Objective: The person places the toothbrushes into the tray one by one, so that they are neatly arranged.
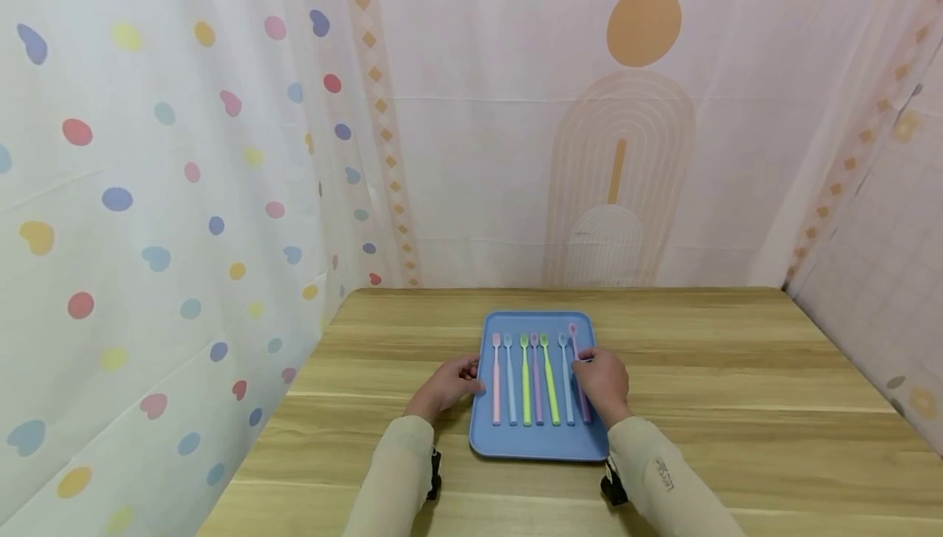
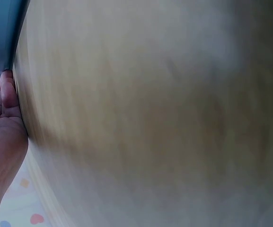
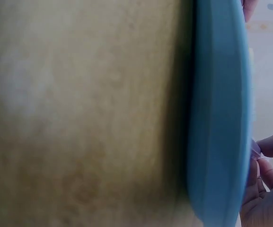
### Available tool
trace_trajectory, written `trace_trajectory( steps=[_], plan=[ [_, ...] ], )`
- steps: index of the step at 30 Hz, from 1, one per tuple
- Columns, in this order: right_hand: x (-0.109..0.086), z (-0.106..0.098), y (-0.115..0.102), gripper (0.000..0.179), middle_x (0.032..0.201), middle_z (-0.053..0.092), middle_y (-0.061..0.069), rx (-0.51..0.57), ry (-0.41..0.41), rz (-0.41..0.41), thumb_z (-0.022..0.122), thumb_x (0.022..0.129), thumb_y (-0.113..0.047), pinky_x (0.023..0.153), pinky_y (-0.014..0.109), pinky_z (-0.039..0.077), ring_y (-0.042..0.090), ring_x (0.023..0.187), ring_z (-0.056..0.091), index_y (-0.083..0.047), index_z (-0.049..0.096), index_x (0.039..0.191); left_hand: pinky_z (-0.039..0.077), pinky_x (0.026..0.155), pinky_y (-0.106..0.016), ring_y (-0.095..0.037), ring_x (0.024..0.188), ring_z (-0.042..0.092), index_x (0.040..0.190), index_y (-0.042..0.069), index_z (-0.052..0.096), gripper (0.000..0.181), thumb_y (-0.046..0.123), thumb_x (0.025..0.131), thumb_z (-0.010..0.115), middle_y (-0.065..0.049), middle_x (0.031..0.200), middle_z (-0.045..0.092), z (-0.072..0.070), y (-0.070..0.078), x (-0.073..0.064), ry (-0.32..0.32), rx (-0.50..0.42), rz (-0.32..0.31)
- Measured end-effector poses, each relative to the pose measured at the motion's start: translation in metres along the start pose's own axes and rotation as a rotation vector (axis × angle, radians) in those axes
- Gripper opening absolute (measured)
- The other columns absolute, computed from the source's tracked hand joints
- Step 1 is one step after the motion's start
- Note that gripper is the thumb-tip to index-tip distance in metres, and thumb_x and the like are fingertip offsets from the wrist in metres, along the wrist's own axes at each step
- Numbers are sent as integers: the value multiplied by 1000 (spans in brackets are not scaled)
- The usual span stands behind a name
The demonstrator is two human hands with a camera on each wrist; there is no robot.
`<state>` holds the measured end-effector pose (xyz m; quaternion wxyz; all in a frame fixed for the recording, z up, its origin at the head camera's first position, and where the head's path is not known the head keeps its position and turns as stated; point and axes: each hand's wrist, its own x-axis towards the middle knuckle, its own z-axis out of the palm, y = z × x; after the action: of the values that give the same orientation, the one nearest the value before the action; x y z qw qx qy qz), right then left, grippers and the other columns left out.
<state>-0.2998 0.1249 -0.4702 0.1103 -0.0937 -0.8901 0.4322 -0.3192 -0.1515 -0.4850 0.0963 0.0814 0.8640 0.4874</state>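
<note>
A blue tray (image 1: 530,444) lies on the wooden table with several toothbrushes in a row, heads toward the far side. From the left come a pink toothbrush (image 1: 496,381), a light blue one, a yellow-green toothbrush (image 1: 526,381) and a purple toothbrush (image 1: 537,381), then another yellow-green, another light blue. My left hand (image 1: 451,383) grips the tray's left rim; the left wrist view shows its fingers (image 2: 8,94) at the edge. At the right side my right hand (image 1: 606,381) pinches a second purple toothbrush (image 1: 584,406), slightly tilted, its head farther back than the others.
The wood-grain table (image 1: 737,406) extends to both sides of the tray. Behind it hangs a pale patterned curtain (image 1: 479,152), and a dotted curtain (image 1: 184,234) runs along the left. Black wrist straps (image 1: 435,476) sit at both cuffs.
</note>
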Motion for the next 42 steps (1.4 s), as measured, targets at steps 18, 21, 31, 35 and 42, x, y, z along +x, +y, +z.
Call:
trace_trajectory(
  steps=[18, 21, 31, 35, 42],
  plan=[
    [0, 0, -3, 21, 91, 71, 15, -64, -18, 7, 65, 85, -12, 68, 43, 49, 26, 75, 64, 3, 74, 96, 40, 80, -33, -23, 96, 46, 145, 2, 49, 58, 4, 91, 70, -8, 104, 52, -1, 2, -1, -2, -4, -28],
    [0, 0, -4, 21, 92, 71, 15, -70, -20, 19, 65, 85, -12, 68, 44, 49, 26, 75, 64, 3, 74, 96, 39, 80, -33, -23, 95, 46, 145, 3, 50, 57, 4, 91, 70, -8, 103, 52, -1, 2, -1, -1, -8, -30],
    [0, -2, -4, 22, 91, 71, 15, -96, -46, 20, 64, 84, -13, 68, 46, 49, 27, 75, 64, 3, 74, 96, 40, 79, -32, -22, 94, 46, 145, 3, 50, 58, 3, 90, 70, -8, 102, 51, -1, 2, 0, -9, -19, -26],
    [1, -2, -4, 21, 89, 71, 15, -103, -56, 24, 64, 84, -12, 65, 44, 49, 25, 73, 64, 3, 74, 94, 39, 78, -31, -22, 94, 46, 144, 3, 50, 58, 2, 90, 70, -8, 101, 51, 0, 2, 0, -8, -17, -21],
    [2, -2, -4, 15, 81, 68, 11, -126, -72, 31, 65, 83, -10, 59, 40, 47, 24, 68, 61, 1, 74, 87, 40, 82, -34, -23, 95, 46, 144, 1, 50, 58, 1, 89, 70, -9, 103, 52, -1, 3, -1, -10, -26, -20]
  ],
)
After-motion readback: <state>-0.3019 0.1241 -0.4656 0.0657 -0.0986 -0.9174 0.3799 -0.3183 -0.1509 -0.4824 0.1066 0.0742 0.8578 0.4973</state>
